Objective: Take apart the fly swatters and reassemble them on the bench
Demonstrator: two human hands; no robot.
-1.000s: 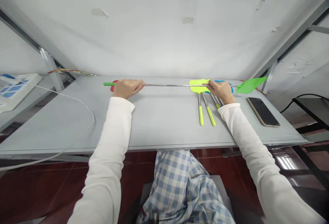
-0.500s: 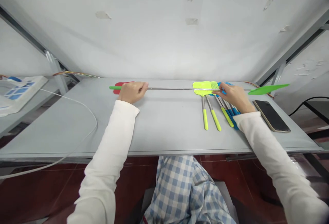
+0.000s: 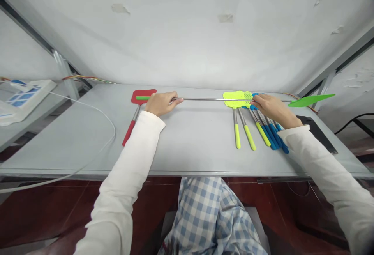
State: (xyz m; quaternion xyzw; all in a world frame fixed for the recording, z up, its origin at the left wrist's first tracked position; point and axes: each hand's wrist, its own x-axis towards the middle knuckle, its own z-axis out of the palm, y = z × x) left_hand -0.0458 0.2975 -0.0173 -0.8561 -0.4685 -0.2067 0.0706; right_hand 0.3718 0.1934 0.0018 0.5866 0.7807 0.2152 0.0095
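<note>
A green fly swatter (image 3: 210, 99) with an extended metal rod stretches sideways above the table between my hands. My left hand (image 3: 162, 103) is closed on it where the rod meets the green grip. Toward the swatter's green head, my right hand (image 3: 273, 108) pinches the rod. Behind my left hand a red fly swatter (image 3: 134, 124) lies on the table. Yellow-green fly swatters (image 3: 237, 135) lie with heads overlapping beside my right hand. Blue fly swatters (image 3: 271, 135) lie next to them, partly covered by my right hand and sleeve.
A phone (image 3: 317, 132) lies on the grey table (image 3: 189, 146), partly under my right forearm. At left a white cable (image 3: 109, 118) crosses the tabletop from a white and blue power strip (image 3: 26, 101). The white wall (image 3: 181, 44) rises along the back edge.
My left hand has shifted right along the green swatter, and its fingers now reach over the rod. More of the red swatter shows. The view has shifted slightly.
</note>
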